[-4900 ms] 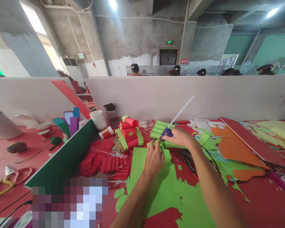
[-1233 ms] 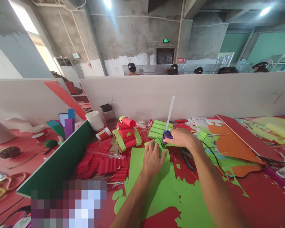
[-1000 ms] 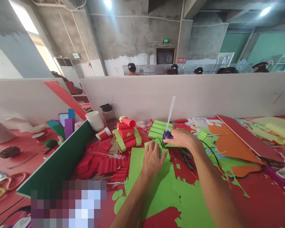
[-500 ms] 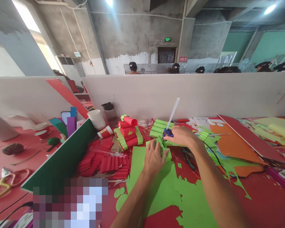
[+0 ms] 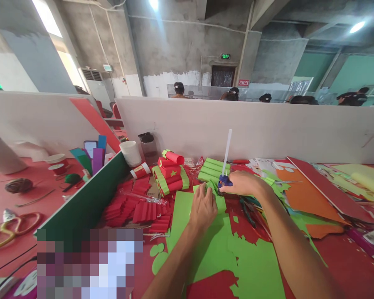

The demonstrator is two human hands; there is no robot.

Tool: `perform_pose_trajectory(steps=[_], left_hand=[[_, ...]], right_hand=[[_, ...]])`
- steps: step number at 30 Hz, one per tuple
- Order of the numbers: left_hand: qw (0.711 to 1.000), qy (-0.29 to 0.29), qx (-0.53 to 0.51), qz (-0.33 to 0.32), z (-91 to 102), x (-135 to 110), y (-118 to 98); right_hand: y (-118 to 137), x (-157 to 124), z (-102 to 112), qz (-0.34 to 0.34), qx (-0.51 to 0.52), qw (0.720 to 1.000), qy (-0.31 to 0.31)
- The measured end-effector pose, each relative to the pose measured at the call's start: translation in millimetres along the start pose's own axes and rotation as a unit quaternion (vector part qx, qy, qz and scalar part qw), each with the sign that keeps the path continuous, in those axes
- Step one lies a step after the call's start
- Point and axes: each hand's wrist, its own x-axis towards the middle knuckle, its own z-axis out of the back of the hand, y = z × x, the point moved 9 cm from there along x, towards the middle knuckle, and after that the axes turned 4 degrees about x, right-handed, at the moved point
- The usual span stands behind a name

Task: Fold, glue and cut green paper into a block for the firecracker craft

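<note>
My right hand (image 5: 244,182) is closed around a small blue hot glue gun (image 5: 225,181), with a long white glue stick (image 5: 227,149) rising from it. The gun's tip points down beside a small piece of green paper (image 5: 220,204). My left hand (image 5: 202,205) bends its fingers over that green piece and holds it; the fingertips are partly hidden. Beneath lies a large green paper sheet (image 5: 205,257) with ragged cut edges. Just behind the glue gun, a bundle of green paper rolls (image 5: 214,169) rests on the table.
Red paper rolls with green bands (image 5: 173,176) and pleated red paper (image 5: 140,209) lie left. A dark green board (image 5: 84,195) stands there, near paper cups (image 5: 131,153) and scissors (image 5: 14,230). Pliers (image 5: 247,211) and orange sheets (image 5: 308,193) lie right. A white partition (image 5: 252,128) stands behind.
My right hand has turned the glue gun more upright and shifted it slightly right and nearer. My left hand's fingers have bent further over the green piece. The view has shifted slightly.
</note>
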Motion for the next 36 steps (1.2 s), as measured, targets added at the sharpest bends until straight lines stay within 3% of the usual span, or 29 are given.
perform_pose_trajectory(steps=[8, 12, 16, 20, 25, 31, 36], left_hand=[[1.0, 0.002, 0.002, 0.001, -3.2, -0.9, 2.6], [1.0, 0.004, -0.002, 0.005, -5.0, 0.0, 4.4], [1.0, 0.007, -0.003, 0.008, -6.3, 0.2, 5.1], [1.0, 0.006, -0.004, 0.006, -5.9, 0.3, 4.9], [1.0, 0.001, -0.015, 0.007, -5.1, 0.5, 5.7], [1.0, 0.003, -0.024, 0.014, -6.5, -0.7, 6.4], [1.0, 0.004, -0.011, 0.007, -6.1, -0.3, 4.3]], right_hand=[[-26.9, -12.2, 12.8, -0.057, 0.14, 0.987, -0.048], [-45.6, -17.2, -5.1, -0.082, 0.243, 0.966, -0.047], [-51.8, -20.9, -22.3, -0.086, 0.24, 0.966, -0.04], [-43.4, -21.3, -22.2, -0.062, 0.252, 0.965, -0.047], [-26.5, -15.6, -4.7, -0.037, 0.161, 0.982, -0.092], [-2.4, -5.8, 2.3, -0.014, -0.022, 0.996, -0.089], [7.4, -4.7, 7.3, 0.009, -0.068, 0.993, -0.096]])
